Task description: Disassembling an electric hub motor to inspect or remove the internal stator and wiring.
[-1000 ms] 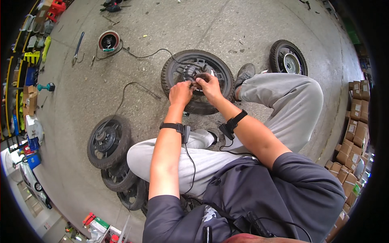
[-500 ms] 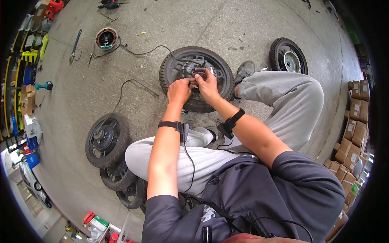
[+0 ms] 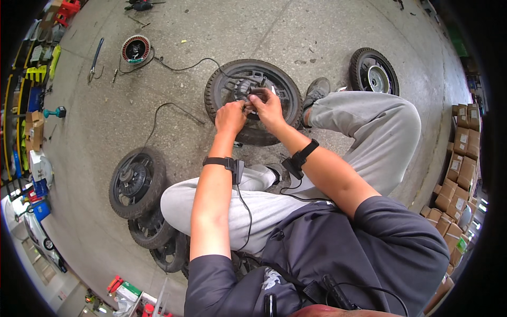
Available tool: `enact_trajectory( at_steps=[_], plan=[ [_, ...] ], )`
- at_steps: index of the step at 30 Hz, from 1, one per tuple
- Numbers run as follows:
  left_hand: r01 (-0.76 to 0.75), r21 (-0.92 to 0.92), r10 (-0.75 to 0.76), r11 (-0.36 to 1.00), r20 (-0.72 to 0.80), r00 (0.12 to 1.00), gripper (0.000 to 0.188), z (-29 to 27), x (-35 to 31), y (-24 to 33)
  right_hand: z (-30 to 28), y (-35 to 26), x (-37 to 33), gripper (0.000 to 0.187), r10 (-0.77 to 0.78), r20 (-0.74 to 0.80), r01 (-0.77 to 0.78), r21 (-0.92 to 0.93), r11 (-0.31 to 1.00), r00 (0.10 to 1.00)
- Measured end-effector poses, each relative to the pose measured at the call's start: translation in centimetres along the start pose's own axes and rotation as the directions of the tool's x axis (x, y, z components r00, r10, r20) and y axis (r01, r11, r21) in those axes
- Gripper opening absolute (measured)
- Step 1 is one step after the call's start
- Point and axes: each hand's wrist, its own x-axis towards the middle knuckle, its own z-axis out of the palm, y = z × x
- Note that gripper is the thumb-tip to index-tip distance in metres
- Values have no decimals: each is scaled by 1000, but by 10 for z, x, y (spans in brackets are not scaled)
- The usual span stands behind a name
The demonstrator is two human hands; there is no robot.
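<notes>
In front of me a black spoked wheel with a tyre [image 3: 212, 96] lies flat on the floor, its hub facing up. My left hand [image 3: 231, 117] and my right hand [image 3: 268, 110] meet over the hub, fingertips closed together. Something small and dark seems to be pinched between them, but the fingers cover most of it and I cannot make out its kind. A black cable [image 3: 185, 69] runs from the hub to a round motor stator [image 3: 135, 49] with a copper-coloured ring, lying farther off to the left.
Another wheel [image 3: 360, 71] with a silver hub lies beyond my right foot. At the left, several wheels [image 3: 138, 182] are piled beside my knee, a loose cable next to them. A blue-handled tool [image 3: 97, 57] and a teal power tool [image 3: 55, 112] lie farther left. Cardboard boxes [image 3: 461, 141] are stacked right.
My hands stay together over the hub, with only slight finger movement. The whole view has shifted a little, so the floor items sit slightly farther left.
</notes>
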Motion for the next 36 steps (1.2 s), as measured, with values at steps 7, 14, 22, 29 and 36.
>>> enact_trajectory(
  at_steps=[7,14,22,29,36],
  plan=[
    [15,35,-15,999,3,1000,22,1,0,-2,1,-7,15,32,276,-18,-271,136,953,961],
    [-2,23,3,1000,-26,1000,22,5,2,-6,-4,2,0,26,19,-23,-22,-130,991,1000],
    [3,25,-3,1000,-10,1000,20,1,2,-3,1,-4,10,29,135,-7,-132,157,979,991],
    [-16,22,16,1000,-22,1000,17,0,0,-2,-4,12,11,34,-463,183,460,-647,608,868],
    [-30,10,30,999,3,1000,16,-1,0,-2,-1,8,6,35,43,-65,-37,99,994,997]
  ],
)
